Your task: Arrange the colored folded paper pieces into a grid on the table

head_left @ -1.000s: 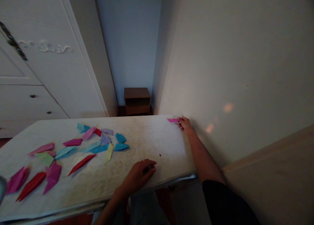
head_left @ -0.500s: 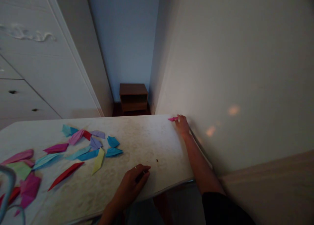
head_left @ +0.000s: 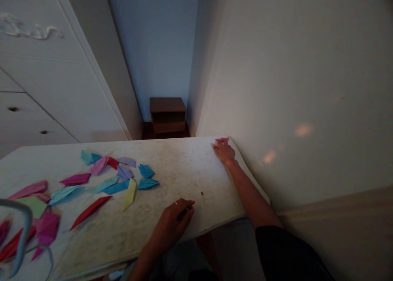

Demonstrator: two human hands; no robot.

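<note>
My right hand [head_left: 224,151] reaches to the far right corner of the white table [head_left: 172,178], fingertips on a small pink folded paper piece [head_left: 222,140] lying by the wall. Whether the fingers pinch it or only touch it is unclear. My left hand [head_left: 176,218] rests on the table near its front edge, fingers curled loosely, with nothing visible in it. Several folded paper pieces in blue, pink, purple, red, yellow and green [head_left: 101,180] lie scattered on the table's left half.
A white wall [head_left: 291,88] runs along the table's right side. A white cabinet with drawers [head_left: 46,88] stands behind the table at left. A brown wooden nightstand [head_left: 167,114] sits in the gap beyond. A pale curved object [head_left: 21,240] blurs the lower left.
My right hand and the pink piece moved slightly further into the far corner. The view shifted a little; my left hand stayed put.
</note>
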